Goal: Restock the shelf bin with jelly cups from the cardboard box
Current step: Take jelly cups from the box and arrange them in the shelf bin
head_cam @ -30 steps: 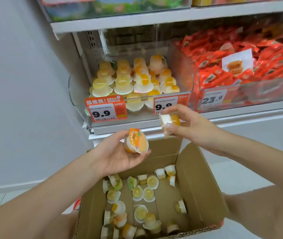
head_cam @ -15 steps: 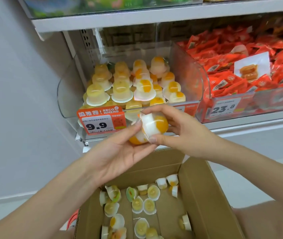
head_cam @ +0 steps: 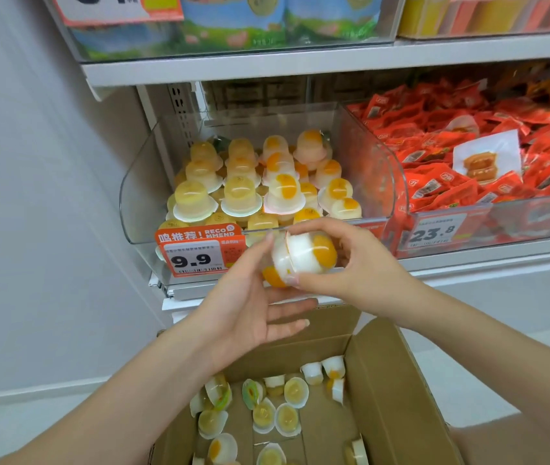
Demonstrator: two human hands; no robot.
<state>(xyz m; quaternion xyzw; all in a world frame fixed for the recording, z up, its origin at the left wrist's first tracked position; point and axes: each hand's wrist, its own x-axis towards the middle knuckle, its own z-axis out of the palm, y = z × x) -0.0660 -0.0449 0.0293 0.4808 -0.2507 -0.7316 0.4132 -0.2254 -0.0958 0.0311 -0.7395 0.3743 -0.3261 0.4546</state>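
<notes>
Just in front of the clear shelf bin (head_cam: 139, 203), the head view shows the right hand (head_cam: 360, 273) pinching two jelly cups (head_cam: 303, 258) pressed lid to lid, likely to carry both in at once. The left hand (head_cam: 250, 310) lies flat-fingered against their far side, steadying them. Rows of cups already stand inverted in the bin; more lie loose in the cardboard box (head_cam: 391, 391) below.

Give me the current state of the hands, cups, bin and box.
Right hand: pinching two jelly cups set lid to lid.
Left hand: open, fingertips touching the cups.
Shelf bin: partly filled, cups stacked upside down.
Cardboard box: flaps open, loose cups inside.
</notes>
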